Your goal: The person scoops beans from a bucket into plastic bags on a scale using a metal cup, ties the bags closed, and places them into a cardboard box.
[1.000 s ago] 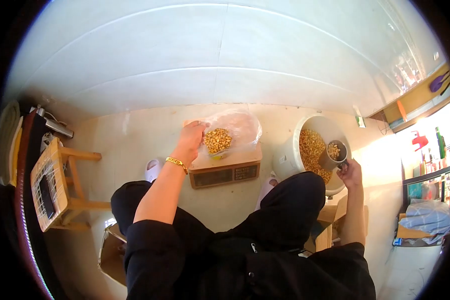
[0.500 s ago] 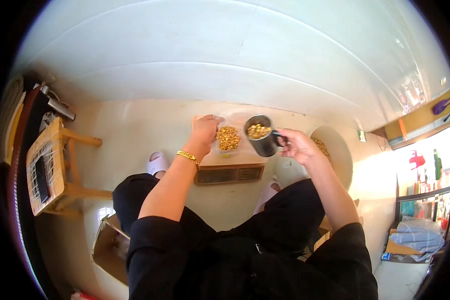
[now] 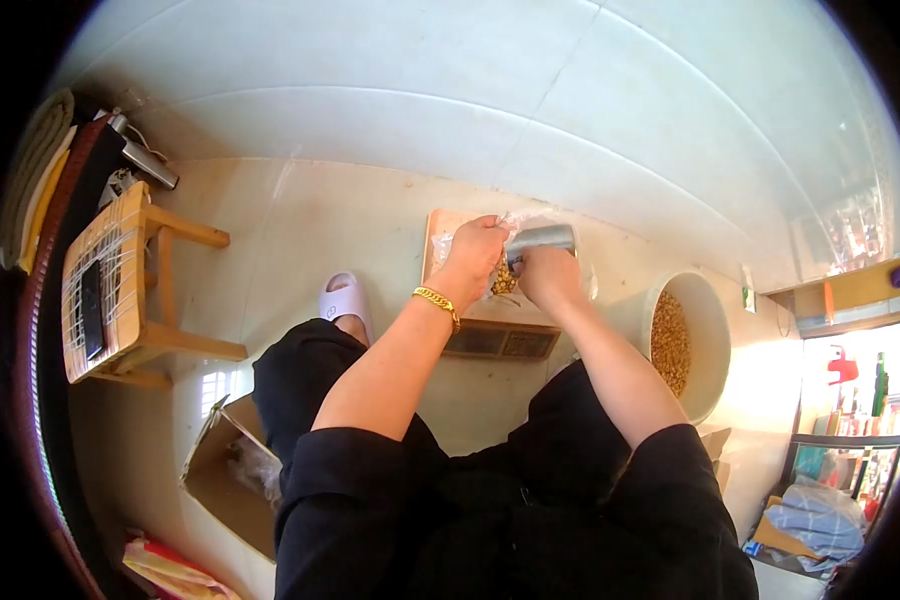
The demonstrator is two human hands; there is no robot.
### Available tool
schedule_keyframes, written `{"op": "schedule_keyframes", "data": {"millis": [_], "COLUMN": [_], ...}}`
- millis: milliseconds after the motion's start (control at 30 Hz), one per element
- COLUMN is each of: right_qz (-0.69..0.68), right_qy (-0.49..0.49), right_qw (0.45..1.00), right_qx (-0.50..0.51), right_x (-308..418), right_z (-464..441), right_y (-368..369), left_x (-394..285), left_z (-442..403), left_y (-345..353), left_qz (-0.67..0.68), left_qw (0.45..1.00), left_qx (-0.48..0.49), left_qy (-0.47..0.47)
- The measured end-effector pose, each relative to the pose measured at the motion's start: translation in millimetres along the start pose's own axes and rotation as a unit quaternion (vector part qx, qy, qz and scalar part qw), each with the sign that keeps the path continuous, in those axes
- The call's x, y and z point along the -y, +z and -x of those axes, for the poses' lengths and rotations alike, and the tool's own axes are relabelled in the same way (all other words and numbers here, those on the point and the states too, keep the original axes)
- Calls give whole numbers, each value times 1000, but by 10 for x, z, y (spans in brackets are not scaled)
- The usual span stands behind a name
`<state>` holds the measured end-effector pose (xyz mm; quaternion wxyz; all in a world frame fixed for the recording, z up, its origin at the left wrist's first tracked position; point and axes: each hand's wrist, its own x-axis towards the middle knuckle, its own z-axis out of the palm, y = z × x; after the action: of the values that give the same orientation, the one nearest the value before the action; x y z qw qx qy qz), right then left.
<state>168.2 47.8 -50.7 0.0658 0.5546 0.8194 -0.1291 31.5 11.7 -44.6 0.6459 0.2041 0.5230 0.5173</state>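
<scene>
My left hand, a gold bracelet at its wrist, grips the top edge of a clear plastic bag. Small golden kernels lie inside the bag; their exact kind is not clear. Closed around the handle side of a metal mug, my right hand holds it tipped on its side, mouth toward the bag. My fingers hide the handle, and the mug's contents cannot be seen. Bag and hands are over the flat top of a low scale, whose front panel faces me.
A pale bucket with more golden kernels stands on the floor at right. To the left are a wooden stool with a dark phone-like slab on it and an open cardboard box. A tiled wall rises behind the scale.
The mug, upright-leaning and full of kernels before, has moved left to the bag and tipped over sideways. My left hand has lifted the bag's edge. The view has shifted, showing more of the bucket.
</scene>
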Motion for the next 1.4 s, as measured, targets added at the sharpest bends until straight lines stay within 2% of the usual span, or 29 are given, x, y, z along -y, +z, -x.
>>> {"op": "schedule_keyframes", "data": {"millis": [67,267,433,500,533,600,633,667,700,733,767,800,867,933,1000,1100,1133,1167,1233,1333,1367,1400], "right_qz": [167,188,181,-18,-18,-175,-251,-250,-429,-591,-623,-622,-716,-720,-693,-688,-694,-695,-723,-740,-749,-759], "right_qy": [-39,-117,-77,40,41,80,117,119,171,214,204,205,207,214,222,244,249,247,246,237,237,238], "right_qw": [985,974,979,999,999,980,960,960,887,777,755,755,664,655,679,671,660,660,625,608,599,588], "right_qx": [-22,-42,-60,4,4,-58,-42,-44,-5,34,3,-1,-57,-80,-99,-129,-142,-143,-162,-166,-155,-145], "right_x": [-15,-40,-57,-68,-106,-275,-391,-559,-644,-663,-654,-715,-863,-906,-982,-1013,-1016,-1034,-1125,-1285,-1392,-1520], "right_z": [-21,55,15,-6,-17,-38,-89,-78,-14,62,167,203,273,353,407,461,467,468,488,562,609,679], "right_y": [75,176,104,-17,-36,-69,-66,-79,-195,-326,-427,-452,-505,-567,-589,-617,-624,-632,-662,-819,-895,-962], "left_x": [-1,-3,3,1,1,2,7,11,4,-10,-27,-60,-132,-241,-360,-493,-472,-400,-287,-200,-137,-115], "left_z": [-11,-10,-18,-31,-33,-47,-59,-68,-59,-44,-32,-8,45,121,192,219,194,134,99,137,99,80], "left_y": [-5,4,14,17,14,0,-19,-40,-62,-90,-111,-125,-146,-86,19,-4,-58,-140,-221,-207,-225,-231], "left_qz": [-9,-5,-3,0,-2,-5,-7,-8,-8,-13,-18,-18,-23,-19,22,12,11,-10,-62,-127,-123,-124], "left_qw": [1000,1000,1000,1000,1000,1000,1000,1000,1000,1000,999,999,999,1000,997,995,994,996,995,990,991,990], "left_qx": [7,-2,-10,-7,-14,-17,-21,-24,-21,-23,-26,-23,-25,-10,27,14,16,-22,-77,-52,-26,-28], "left_qy": [-11,-6,-15,-17,-11,-4,-2,0,0,7,13,14,-3,0,62,103,105,84,33,10,53,54]}}
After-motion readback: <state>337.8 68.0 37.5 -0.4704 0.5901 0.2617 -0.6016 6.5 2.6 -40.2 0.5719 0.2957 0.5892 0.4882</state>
